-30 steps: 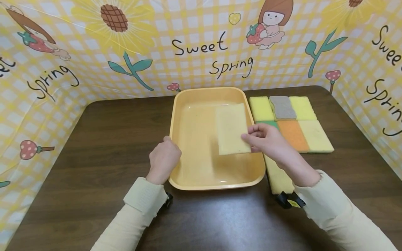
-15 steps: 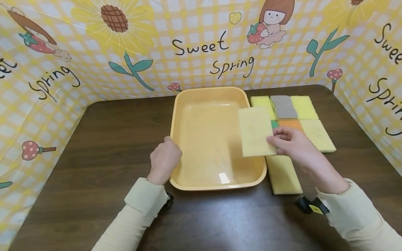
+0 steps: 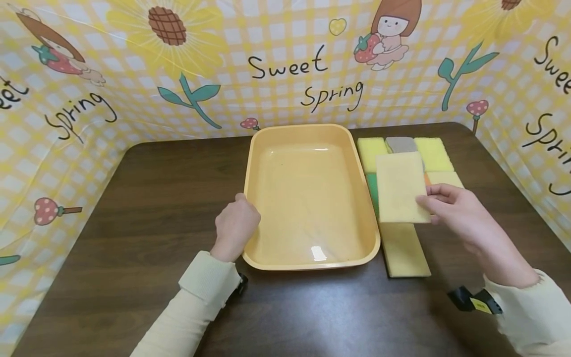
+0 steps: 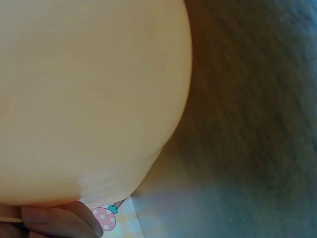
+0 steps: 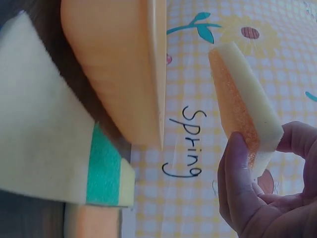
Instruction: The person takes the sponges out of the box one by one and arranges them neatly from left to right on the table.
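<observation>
My left hand (image 3: 237,225) grips the left rim of a pale orange plastic tub (image 3: 303,203), which holds nothing. In the left wrist view its fingers (image 4: 62,220) show at the bottom left, beneath the large near wall of the tub. To the right of the tub, my right hand (image 3: 461,215) pinches a sponge (image 3: 400,188) by its right edge, raised above other sponges. The right wrist view shows this sponge's pale yellow foam and its orange scouring side (image 5: 233,94), with thumb and fingers on opposite faces.
Sponges lie side by side along the tub's right: yellow (image 3: 372,153), grey-topped (image 3: 401,144), another yellow (image 3: 433,154), green (image 3: 372,191), pale yellow (image 3: 446,178), and a beige one (image 3: 406,253) nearer the front. A patterned cloth (image 3: 285,109) stands behind the dark wooden table (image 3: 156,198).
My right hand has carried the pale sponge rightward, from over the tub to above the sponges beside it. The left hand stays on the tub's rim.
</observation>
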A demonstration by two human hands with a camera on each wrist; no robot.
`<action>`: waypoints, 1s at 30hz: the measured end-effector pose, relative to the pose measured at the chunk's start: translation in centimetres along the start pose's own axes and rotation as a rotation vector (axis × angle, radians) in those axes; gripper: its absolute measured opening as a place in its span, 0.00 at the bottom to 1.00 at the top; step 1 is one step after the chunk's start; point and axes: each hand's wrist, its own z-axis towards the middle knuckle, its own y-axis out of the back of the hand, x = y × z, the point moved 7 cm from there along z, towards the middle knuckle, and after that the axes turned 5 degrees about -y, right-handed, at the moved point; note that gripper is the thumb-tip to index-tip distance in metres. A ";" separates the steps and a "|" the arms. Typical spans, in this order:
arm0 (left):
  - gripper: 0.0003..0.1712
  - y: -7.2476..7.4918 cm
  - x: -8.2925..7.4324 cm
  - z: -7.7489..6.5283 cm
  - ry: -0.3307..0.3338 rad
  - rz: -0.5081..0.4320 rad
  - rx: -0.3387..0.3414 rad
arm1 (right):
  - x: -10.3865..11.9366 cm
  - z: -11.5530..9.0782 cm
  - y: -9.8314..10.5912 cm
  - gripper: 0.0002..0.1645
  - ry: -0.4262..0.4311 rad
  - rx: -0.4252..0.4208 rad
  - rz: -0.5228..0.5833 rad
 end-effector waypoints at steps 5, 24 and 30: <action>0.13 0.0 0.0 0.0 0.003 -0.001 0.004 | -0.9 -0.1 0.6 0.30 0.003 -0.017 -0.011; 0.12 0.2 -0.1 0.0 -0.004 -0.011 -0.019 | -5.3 -1.6 3.0 0.36 -0.095 -0.064 -0.078; 0.12 0.2 0.0 0.0 -0.001 -0.012 -0.019 | -6.7 -1.9 3.9 0.39 -0.121 -0.083 -0.130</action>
